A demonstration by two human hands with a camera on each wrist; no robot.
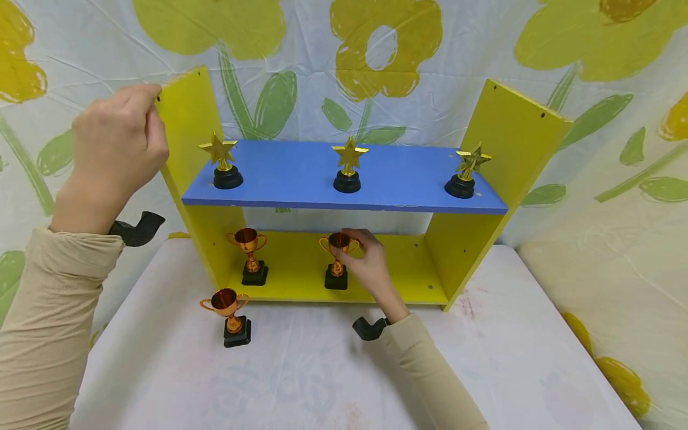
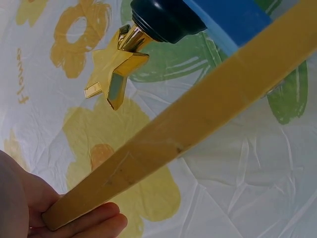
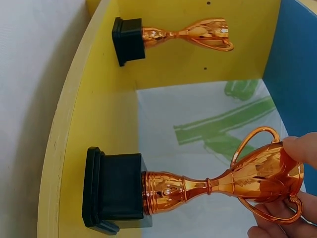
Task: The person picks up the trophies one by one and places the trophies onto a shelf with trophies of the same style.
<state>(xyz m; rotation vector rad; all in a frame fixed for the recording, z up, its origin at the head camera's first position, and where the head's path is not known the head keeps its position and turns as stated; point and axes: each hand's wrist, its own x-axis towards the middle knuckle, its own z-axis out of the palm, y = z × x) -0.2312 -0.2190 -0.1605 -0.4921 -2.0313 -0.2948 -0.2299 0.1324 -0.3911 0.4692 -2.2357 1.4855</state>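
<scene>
My right hand (image 1: 367, 263) pinches the cup of a bronze two-handled trophy (image 3: 213, 186) between thumb and fingers. Its black square base meets the yellow lower shelf, near the middle. My left hand (image 1: 120, 134) grips the top of the yellow left side panel (image 2: 163, 134), thumb on one face and fingers on the other. A second bronze trophy (image 1: 250, 257) stands on the lower shelf at the left. In front of the unit, a third bronze trophy (image 1: 235, 316) stands on the white table. Three gold star trophies, including a middle one (image 1: 349, 161), line the blue upper shelf (image 1: 301, 173).
The yellow right side panel (image 1: 510, 137) rises at the far end of the unit. A flower-printed cloth (image 1: 467, 54) hangs close behind it. The white table (image 1: 301, 370) spreads in front. Black wrist mounts (image 1: 141, 229) stick out from both sleeves.
</scene>
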